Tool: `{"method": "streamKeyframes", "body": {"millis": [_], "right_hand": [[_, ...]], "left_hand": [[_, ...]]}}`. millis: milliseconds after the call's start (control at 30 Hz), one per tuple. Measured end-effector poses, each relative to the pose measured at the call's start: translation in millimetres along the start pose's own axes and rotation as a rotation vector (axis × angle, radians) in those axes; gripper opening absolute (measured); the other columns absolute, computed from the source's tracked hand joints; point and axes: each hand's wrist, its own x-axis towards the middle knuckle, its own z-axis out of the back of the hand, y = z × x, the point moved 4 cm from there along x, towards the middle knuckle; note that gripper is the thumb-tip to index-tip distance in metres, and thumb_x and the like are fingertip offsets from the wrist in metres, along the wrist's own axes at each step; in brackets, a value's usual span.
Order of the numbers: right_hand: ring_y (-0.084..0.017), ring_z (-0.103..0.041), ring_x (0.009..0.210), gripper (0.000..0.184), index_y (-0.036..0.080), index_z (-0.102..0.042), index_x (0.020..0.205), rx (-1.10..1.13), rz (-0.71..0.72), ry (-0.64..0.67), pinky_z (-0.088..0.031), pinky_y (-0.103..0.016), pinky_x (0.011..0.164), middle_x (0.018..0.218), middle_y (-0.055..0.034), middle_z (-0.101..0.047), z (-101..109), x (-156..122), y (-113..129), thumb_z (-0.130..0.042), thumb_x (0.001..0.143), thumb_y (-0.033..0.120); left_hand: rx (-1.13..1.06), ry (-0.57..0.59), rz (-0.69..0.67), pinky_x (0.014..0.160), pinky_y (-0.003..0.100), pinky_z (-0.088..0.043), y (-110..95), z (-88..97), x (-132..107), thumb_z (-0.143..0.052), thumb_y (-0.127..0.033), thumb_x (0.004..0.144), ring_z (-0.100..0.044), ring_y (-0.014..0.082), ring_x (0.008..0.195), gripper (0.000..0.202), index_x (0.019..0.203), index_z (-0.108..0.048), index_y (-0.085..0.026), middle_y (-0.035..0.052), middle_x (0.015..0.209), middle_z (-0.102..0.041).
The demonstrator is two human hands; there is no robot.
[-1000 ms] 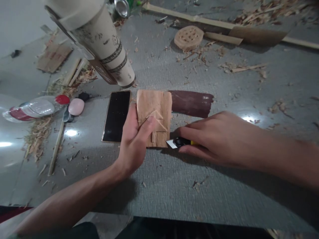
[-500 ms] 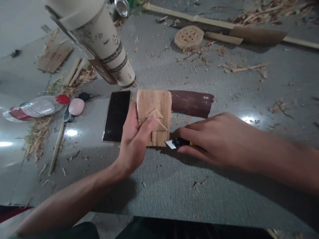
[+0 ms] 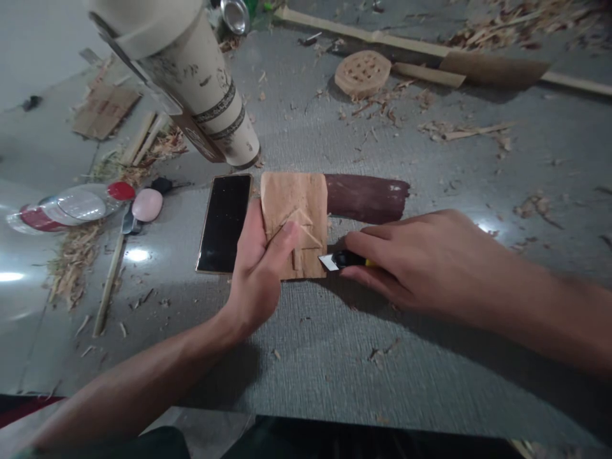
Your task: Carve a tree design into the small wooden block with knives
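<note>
My left hand [image 3: 261,261] is closed on a small wooden board [image 3: 296,191], thumb across its face, fingers hidden behind its left side. Cut into the board is a raised arrow-like or house-like shape [image 3: 302,239]. In my right hand [image 3: 406,258] a utility knife [image 3: 349,259] with a black and yellow body is gripped, its short blade [image 3: 329,262] at the board's lower right edge. Whether the blade touches the wood I cannot tell. Behind the board, to the right, lies a dark brown curved strip [image 3: 368,196].
A black phone [image 3: 224,223] lies left of the board. Beyond stands a tall patterned paper cup [image 3: 210,89]. A plastic bottle [image 3: 71,207] with a red cap lies at left. Farther back are a carved wooden disc [image 3: 362,73], a long wooden strip [image 3: 335,29] and scattered shavings [image 3: 538,207].
My right hand and the knife have moved slightly up, away from me, along the board's right edge. The board has shifted a little to the left; my left hand keeps its grip.
</note>
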Motion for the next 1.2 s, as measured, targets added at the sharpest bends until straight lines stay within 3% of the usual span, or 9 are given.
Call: {"method": "streamKeyframes", "body": {"millis": [200,433,800,1200], "right_hand": [[-0.018,-0.056,0.055,0.045,0.024,-0.068,0.1,0.038,-0.005,-0.04,-0.014,-0.038,0.058,0.075,-0.0018,-0.073,1,-1,-1,-0.041,0.124,0.052],[-0.018,-0.058,0.055,0.038,0.024,-0.067,0.098,0.045,-0.027,-0.052,-0.014,-0.037,0.056,0.075,-0.0011,-0.074,1,0,-5,-0.049,0.121,0.047],[-0.017,-0.06,0.056,0.035,0.023,-0.064,0.093,0.082,0.013,-0.059,-0.013,-0.038,0.06,0.073,-0.0001,-0.072,-2,-1,6,-0.051,0.121,0.042],[-0.019,-0.062,0.056,0.034,0.023,-0.065,0.095,0.061,-0.003,-0.006,-0.013,-0.036,0.058,0.075,-0.0008,-0.075,2,1,5,-0.052,0.12,0.042]], "left_hand": [[-0.003,0.017,0.039,0.107,0.05,-0.065,1,1.9,1,-0.078,-0.054,0.109,-0.075,0.0325,0.118,0.036,0.134,-0.073,-0.028,0.0064,0.124,-0.079],[-0.021,0.017,0.043,0.106,0.05,-0.064,-3,1.6,2,-0.078,-0.042,0.105,-0.074,0.0326,0.119,0.033,0.134,-0.073,-0.027,0.0067,0.126,-0.08],[-0.002,0.021,0.02,0.1,0.049,-0.068,-8,0.7,3,-0.075,-0.036,0.104,-0.075,0.0304,0.11,0.019,0.119,-0.07,-0.025,0.0056,0.114,-0.077],[-0.005,0.019,0.03,0.096,0.046,-0.068,-7,1.1,2,-0.076,-0.04,0.105,-0.074,0.0296,0.11,0.024,0.121,-0.067,-0.024,0.0062,0.116,-0.076]]}}
